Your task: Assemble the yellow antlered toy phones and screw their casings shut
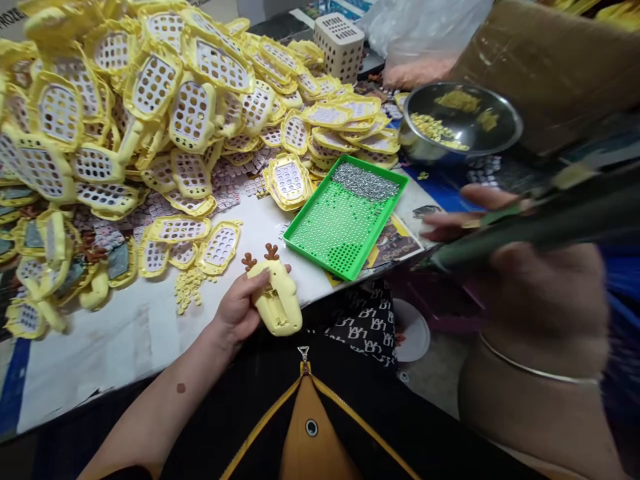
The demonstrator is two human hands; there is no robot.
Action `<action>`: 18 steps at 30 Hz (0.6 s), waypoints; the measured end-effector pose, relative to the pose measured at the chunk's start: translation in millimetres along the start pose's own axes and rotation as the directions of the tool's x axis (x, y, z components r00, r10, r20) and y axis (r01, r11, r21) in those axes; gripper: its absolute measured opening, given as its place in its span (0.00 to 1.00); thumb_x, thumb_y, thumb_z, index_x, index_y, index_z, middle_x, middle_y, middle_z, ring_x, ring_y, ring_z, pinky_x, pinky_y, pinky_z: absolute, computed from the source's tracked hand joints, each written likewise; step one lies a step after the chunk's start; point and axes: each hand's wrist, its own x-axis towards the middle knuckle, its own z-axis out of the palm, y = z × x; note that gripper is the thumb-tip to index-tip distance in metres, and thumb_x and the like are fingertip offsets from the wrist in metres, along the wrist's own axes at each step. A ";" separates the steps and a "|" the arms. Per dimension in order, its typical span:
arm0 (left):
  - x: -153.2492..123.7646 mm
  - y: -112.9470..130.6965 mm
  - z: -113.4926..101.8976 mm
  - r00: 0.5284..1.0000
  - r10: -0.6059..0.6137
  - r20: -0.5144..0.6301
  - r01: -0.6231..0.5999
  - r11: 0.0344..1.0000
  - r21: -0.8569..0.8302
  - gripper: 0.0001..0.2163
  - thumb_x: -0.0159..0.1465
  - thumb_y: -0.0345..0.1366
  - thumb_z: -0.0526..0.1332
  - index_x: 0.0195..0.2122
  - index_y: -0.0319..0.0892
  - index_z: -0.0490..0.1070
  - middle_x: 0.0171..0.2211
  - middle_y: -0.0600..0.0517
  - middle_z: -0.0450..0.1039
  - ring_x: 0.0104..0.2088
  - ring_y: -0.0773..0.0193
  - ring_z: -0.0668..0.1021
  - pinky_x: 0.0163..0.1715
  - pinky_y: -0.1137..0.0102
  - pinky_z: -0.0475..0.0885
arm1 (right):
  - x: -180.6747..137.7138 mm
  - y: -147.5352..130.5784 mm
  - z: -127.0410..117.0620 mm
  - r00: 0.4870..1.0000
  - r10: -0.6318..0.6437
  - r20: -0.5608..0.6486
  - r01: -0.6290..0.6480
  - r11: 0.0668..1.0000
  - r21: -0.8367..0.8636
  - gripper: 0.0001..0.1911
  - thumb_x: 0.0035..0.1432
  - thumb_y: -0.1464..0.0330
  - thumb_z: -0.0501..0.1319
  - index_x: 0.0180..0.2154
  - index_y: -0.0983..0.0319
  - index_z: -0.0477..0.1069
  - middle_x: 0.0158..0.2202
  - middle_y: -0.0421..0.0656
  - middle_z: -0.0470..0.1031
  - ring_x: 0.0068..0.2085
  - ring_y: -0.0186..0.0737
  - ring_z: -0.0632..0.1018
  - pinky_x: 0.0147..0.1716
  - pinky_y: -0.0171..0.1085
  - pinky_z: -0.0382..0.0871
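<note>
My left hand (241, 303) is closed around a pale yellow toy phone shell (278, 303) with brown antlers, held just off the table's front edge. The shell's back faces up and shows an uncovered battery compartment. At the right, my right hand (545, 300) grips a long dark green electric screwdriver (530, 223), both smeared by motion. The tool's narrow end points left, apart from the shell. Between the hands, farther back, lies a green perforated tray (320, 233) with small metal screws (367, 183) heaped at its far end.
Yellow shell halves with white keypads (150, 87) pile high at the left and back. Small yellow pieces (189, 290) lie on the white table covering (125, 333). A steel bowl (513, 137), a beige perforated holder (339, 50) and a cardboard box (540, 67) stand behind.
</note>
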 end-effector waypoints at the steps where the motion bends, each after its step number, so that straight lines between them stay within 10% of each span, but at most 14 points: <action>1: 2.3 -2.2 4.0 1.000 -0.010 -0.002 0.010 1.000 -0.019 0.13 0.51 0.34 0.71 0.36 0.34 0.78 0.33 0.45 0.82 0.32 0.58 0.82 0.35 0.65 0.80 | 6.1 0.6 0.6 0.999 0.040 0.022 -0.041 0.998 0.052 0.23 0.51 0.55 0.70 0.47 0.56 0.75 0.33 0.43 0.78 0.32 0.40 0.77 0.28 0.40 0.73; 5: 8.0 -10.2 11.7 0.998 -0.049 0.045 0.052 0.995 -0.082 0.15 0.48 0.34 0.73 0.37 0.35 0.78 0.34 0.45 0.82 0.35 0.56 0.82 0.39 0.62 0.80 | 25.2 3.4 16.8 0.991 0.000 0.131 -0.030 0.973 0.227 0.26 0.42 0.56 0.75 0.44 0.58 0.78 0.23 0.39 0.71 0.26 0.36 0.71 0.24 0.38 0.67; 11: 11.5 -15.6 12.1 0.990 -0.115 0.087 0.109 0.992 0.069 0.17 0.49 0.33 0.73 0.40 0.35 0.78 0.36 0.44 0.81 0.32 0.59 0.81 0.36 0.66 0.79 | 40.3 25.2 49.0 0.934 -0.357 0.007 0.347 0.912 0.219 0.17 0.53 0.66 0.68 0.46 0.51 0.74 0.23 0.36 0.70 0.24 0.36 0.74 0.26 0.40 0.71; 18: 14.4 -15.7 17.8 0.998 -0.069 -0.002 0.069 0.992 0.108 0.23 0.48 0.33 0.74 0.46 0.37 0.75 0.35 0.47 0.80 0.33 0.60 0.81 0.37 0.66 0.77 | 47.4 56.9 62.7 0.903 -0.427 -0.036 0.425 0.881 0.210 0.16 0.53 0.67 0.65 0.44 0.46 0.73 0.22 0.33 0.63 0.20 0.34 0.71 0.19 0.37 0.68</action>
